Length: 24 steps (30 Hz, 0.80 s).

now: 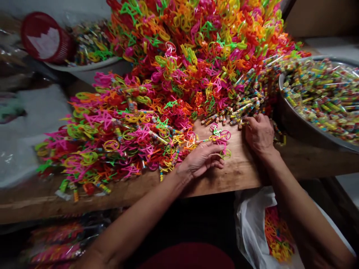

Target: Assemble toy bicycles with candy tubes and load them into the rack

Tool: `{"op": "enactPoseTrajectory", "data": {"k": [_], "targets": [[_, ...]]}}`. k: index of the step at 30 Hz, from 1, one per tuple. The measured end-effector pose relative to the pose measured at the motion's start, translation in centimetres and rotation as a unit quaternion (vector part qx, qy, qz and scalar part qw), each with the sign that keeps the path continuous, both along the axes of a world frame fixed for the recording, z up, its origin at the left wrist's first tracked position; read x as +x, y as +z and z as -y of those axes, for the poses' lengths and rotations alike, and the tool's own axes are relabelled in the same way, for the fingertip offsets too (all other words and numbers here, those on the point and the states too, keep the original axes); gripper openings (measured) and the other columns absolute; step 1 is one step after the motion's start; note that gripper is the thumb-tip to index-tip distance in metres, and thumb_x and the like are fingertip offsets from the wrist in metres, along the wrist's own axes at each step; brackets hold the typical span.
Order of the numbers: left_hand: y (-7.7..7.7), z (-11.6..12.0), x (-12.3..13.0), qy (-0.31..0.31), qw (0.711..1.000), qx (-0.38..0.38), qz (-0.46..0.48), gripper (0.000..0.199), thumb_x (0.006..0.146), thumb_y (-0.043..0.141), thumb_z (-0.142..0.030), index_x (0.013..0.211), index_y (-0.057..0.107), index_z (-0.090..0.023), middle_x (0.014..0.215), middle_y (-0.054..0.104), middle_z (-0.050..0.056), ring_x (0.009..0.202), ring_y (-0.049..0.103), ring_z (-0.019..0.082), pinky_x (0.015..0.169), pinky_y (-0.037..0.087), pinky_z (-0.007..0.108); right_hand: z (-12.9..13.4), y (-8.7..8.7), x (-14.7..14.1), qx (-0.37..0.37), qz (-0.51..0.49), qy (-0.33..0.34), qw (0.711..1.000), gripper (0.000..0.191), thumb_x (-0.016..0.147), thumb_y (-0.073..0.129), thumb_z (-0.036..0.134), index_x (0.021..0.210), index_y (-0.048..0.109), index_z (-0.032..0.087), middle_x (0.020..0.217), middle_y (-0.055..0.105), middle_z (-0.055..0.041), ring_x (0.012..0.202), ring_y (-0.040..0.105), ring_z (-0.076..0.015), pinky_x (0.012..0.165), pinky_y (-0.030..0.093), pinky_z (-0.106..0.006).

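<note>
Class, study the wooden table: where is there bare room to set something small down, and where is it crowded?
The barest patch of table lies between the left hand and right hand, bordered by wrapped tubes behind and the table's near edge. A shadowed strip fronts the basin. The colourful plastic pile crowds the back and left.

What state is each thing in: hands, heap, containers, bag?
Left hand: fingers partly curled, at a pink plastic piece
Right hand: fingers curled, at wrapped tubes
Plastic heap: loose, mixed colours
Metal basin: heaped with tubes
Grey tub: holding tubes, some plastic pieces
Red container: tilted
White bag: open, plastic pieces inside
</note>
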<state>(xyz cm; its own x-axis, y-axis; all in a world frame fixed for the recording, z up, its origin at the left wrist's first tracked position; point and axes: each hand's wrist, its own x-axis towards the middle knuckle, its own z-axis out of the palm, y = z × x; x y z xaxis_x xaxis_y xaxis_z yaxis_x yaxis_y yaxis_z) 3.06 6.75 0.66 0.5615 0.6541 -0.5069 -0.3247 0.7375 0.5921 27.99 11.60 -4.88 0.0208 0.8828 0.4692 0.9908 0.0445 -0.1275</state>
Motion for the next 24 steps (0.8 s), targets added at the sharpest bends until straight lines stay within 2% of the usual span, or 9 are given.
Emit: {"op": "enactPoseTrajectory", "data": {"k": [4,7,9,11,13,14,16,20,24], "targets": [[0.1,0.0,0.1,-0.012,1.0,-0.017,-0.005,0.007,0.096,0.06,-0.012,0.099,0.066,-0.012,0.077,0.067,0.001,0.052,0.066,0.01,0.048,0.057,0.021,0.1,0.3,-0.6,0.025,-0.03,0.022,0.999,0.016,0.092,0.055,0.028,0.093,0.067,0.018,0.092,0.065,-0.0118,0.092,0.057,-0.0278,0.082,0.047,-0.042],[0.1,0.1,0.1,-0.009,1.0,-0.019,-0.011,0.013,0.1,0.056,-0.015,0.099,0.068,-0.011,0.077,0.068,0.002,0.051,0.065,0.01,0.048,0.056,0.021,2.7,2.1,-2.0,0.058,-0.173,0.029,0.983,0.011,0.088,0.061,0.029,0.092,0.064,0.02,0.082,0.065,-0.0058,0.076,0.06,-0.0215,0.076,0.05,-0.038],[0.2,0.2,0.2,0.0,1.0,-0.013,-0.013,0.014,0.1,0.055,-0.013,0.097,0.068,-0.011,0.076,0.068,0.001,0.049,0.063,0.008,0.047,0.056,0.02,5.3,3.5,-3.4,0.032,-0.321,0.042,0.946,0.012,0.087,0.067,0.032,0.093,0.064,0.022,0.077,0.064,-0.0006,0.061,0.057,-0.0149,0.064,0.048,-0.031],[0.1,0.5,0.3,0.006,1.0,-0.002,-0.015,0.012,0.098,0.057,-0.012,0.094,0.068,-0.011,0.076,0.067,0.0,0.048,0.062,0.007,0.046,0.055,0.019,8.0,4.6,-4.9,-0.01,-0.457,0.086,0.885,0.011,0.086,0.07,0.031,0.091,0.065,0.022,0.08,0.067,0.0001,0.062,0.062,-0.0136,0.059,0.05,-0.028],[0.0,0.8,0.4,0.007,1.0,0.019,-0.016,0.01,0.096,0.06,-0.013,0.092,0.069,-0.011,0.079,0.066,0.0,0.048,0.063,0.007,0.045,0.054,0.018,9.9,5.0,-6.1,-0.045,-0.521,0.114,0.845,0.011,0.088,0.07,0.031,0.094,0.071,0.021,0.078,0.069,0.0002,0.064,0.065,-0.0132,0.06,0.052,-0.027],[-0.1,0.9,0.4,0.01,0.999,0.033,-0.017,0.009,0.095,0.061,-0.014,0.091,0.069,-0.011,0.08,0.066,0.0,0.049,0.064,0.007,0.045,0.054,0.018,10.6,5.0,-6.6,-0.053,-0.532,0.122,0.836,0.012,0.089,0.07,0.031,0.096,0.073,0.021,0.078,0.071,0.0,0.065,0.066,-0.0129,0.061,0.054,-0.026],[-0.3,1.2,0.4,0.012,0.998,0.065,-0.025,0.009,0.094,0.065,-0.016,0.09,0.07,-0.01,0.083,0.067,0.001,0.05,0.064,0.006,0.043,0.05,0.016,11.3,4.7,-7.2,-0.046,-0.531,0.13,0.836,0.013,0.091,0.07,0.03,0.098,0.076,0.021,0.08,0.073,-0.0006,0.065,0.067,-0.012,0.062,0.055,-0.025],[-0.5,1.7,0.1,0.0,0.993,0.101,-0.058,0.019,0.089,0.073,-0.027,0.087,0.071,-0.008,0.074,0.065,0.001,0.046,0.056,0.003,0.036,0.032,0.012,11.6,3.9,-7.8,-0.027,-0.504,0.146,0.851,0.016,0.096,0.066,0.03,0.105,0.075,0.022,0.086,0.075,-0.0014,0.068,0.067,-0.0119,0.064,0.056,-0.025],[-0.5,2.1,0.1,0.008,0.99,0.122,-0.073,0.024,0.088,0.075,-0.032,0.082,0.07,-0.01,0.07,0.061,-0.002,0.044,0.05,0.002,0.037,0.024,0.014,12.2,3.6,-8.0,-0.001,-0.41,0.16,0.898,0.018,0.098,0.061,0.028,0.112,0.072,0.023,0.096,0.076,-0.0046,0.078,0.071,-0.0159,0.072,0.058,-0.03]]}}
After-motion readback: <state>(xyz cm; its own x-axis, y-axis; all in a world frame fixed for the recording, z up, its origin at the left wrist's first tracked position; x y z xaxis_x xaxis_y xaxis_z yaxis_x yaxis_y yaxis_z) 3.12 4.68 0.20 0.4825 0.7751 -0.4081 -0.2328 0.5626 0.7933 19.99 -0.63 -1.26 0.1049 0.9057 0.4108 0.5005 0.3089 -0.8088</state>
